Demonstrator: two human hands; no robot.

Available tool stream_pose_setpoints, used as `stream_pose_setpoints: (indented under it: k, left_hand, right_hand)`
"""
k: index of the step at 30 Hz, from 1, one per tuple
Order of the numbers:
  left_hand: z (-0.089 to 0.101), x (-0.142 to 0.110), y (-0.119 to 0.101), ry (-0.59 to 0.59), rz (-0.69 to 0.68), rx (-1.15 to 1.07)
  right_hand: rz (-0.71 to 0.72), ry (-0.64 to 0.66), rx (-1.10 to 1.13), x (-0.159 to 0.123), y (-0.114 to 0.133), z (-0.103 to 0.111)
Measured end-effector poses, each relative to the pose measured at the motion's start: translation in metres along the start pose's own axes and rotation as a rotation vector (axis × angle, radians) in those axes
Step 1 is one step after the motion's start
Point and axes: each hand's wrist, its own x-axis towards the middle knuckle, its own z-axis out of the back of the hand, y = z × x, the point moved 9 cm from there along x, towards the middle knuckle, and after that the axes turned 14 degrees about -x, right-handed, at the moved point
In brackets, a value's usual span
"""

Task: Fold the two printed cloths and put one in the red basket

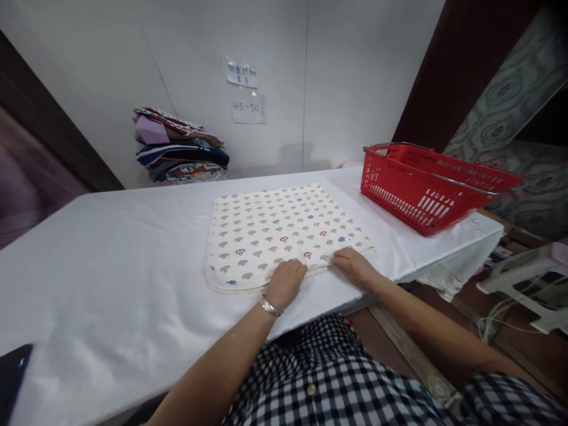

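A cream blanket [275, 231] printed with small mushrooms lies folded flat on the white-covered table, its rounded corner at the near left. My left hand [286, 283], with a silver bracelet at the wrist, is closed on the middle of its near edge. Farther right along that same edge, my right hand [354, 266] pinches the cloth near the right corner. The fingers of both hands curl over the top layer, and the thumbs are mostly hidden. More than one layer shows along the near edge.
A red plastic basket [426, 189] with metal handles stands at the table's right end. A stack of folded cloths [181, 148] sits against the wall at the back left. A dark flat object [13, 378] lies at the near left. Beyond the right end is a white stool [523, 278].
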Motion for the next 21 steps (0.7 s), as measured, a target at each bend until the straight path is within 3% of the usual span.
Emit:
stream_pose_setpoints:
  k: [11,21]
  left_hand:
    - [0.011,-0.010,0.003,0.036,0.011,-0.150]
    - [0.009,-0.004,0.010,-0.001,0.051,-0.065]
  right_hand:
    - [0.086,0.023,0.134,-0.003,0.003,0.006]
    - [0.076,0.019,0.075,-0.004,0.004,0.009]
